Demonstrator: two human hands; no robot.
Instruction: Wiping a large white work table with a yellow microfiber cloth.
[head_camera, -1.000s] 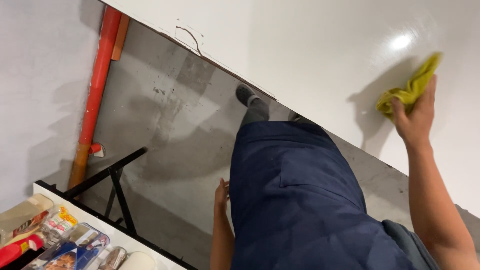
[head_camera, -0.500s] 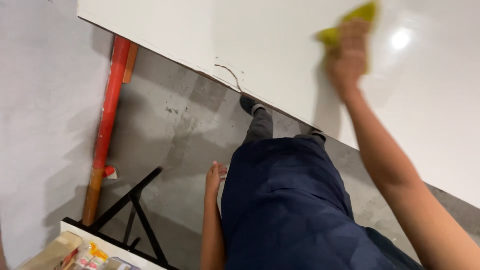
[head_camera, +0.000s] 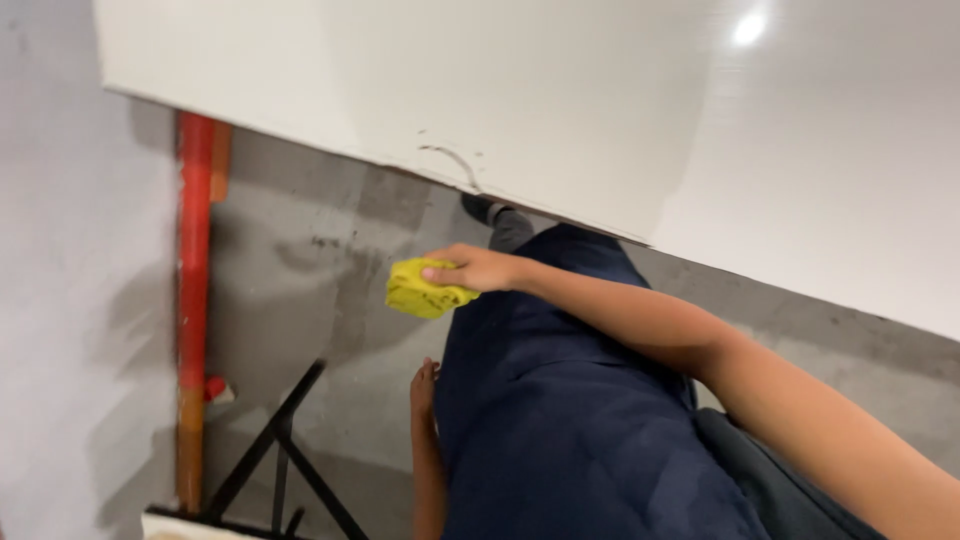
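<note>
The right hand (head_camera: 480, 268) reaches across the body, out in front of the dark blue trousers (head_camera: 560, 400), and its fingers (head_camera: 440, 272) are closed on a yellow cloth (head_camera: 425, 290). The cloth is bunched into a lump. It sits under and ahead of the fingertips, with the thumb side lying over its top edge and most of the cloth sticking out to the left beyond the hand. It hangs in the air over the grey floor (head_camera: 300, 290), below the lower edge of the white panel (head_camera: 520, 100) and apart from it. Dark specks show on the cloth's face.

The left hand (head_camera: 424, 385) hangs down along the left leg, touching or just beside the trousers, with its fingers held loosely straight and holding nothing.

The white panel fills the top and right of the view; a small curved scuff (head_camera: 455, 160) marks it near its lower edge, just above the right hand. A shoe (head_camera: 485, 208) shows at that edge. To the left a red pipe (head_camera: 193, 300) runs upright beside a pale wall (head_camera: 70, 300), and black stand legs (head_camera: 280, 450) cross the floor at the bottom.
</note>
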